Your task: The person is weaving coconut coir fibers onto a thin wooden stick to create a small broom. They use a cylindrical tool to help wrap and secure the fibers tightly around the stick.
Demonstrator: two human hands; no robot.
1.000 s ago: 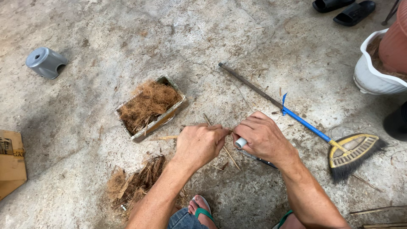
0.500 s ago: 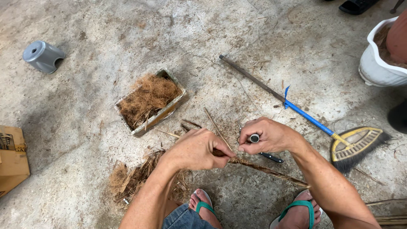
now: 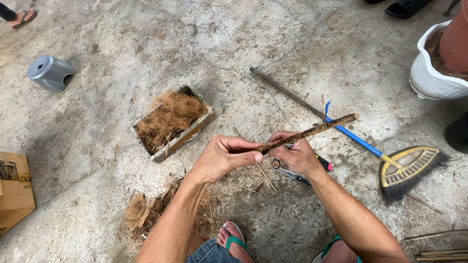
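Observation:
My left hand (image 3: 225,157) and my right hand (image 3: 295,153) both grip a thin stick wrapped in brown fibre (image 3: 319,129), held over the concrete floor. The stick slants up to the right, its free end above a broom handle. My left thumb and fingers pinch its near end; my right hand closes around its middle. Under my right hand lie small dark tools (image 3: 292,171) on the floor. A shallow rectangular tray of brown coconut fibre (image 3: 171,122) sits just left of my hands.
A broom (image 3: 370,148) with a blue handle and yellow-black head lies at the right. A loose fibre pile (image 3: 146,212) lies near my feet. A grey stool (image 3: 49,73), a cardboard box (image 3: 14,192) and a white pot (image 3: 434,78) stand around.
The wrapped stick has come up between my hands and now points up to the right. My hands have shifted slightly apart along it. The view has tilted down a little.

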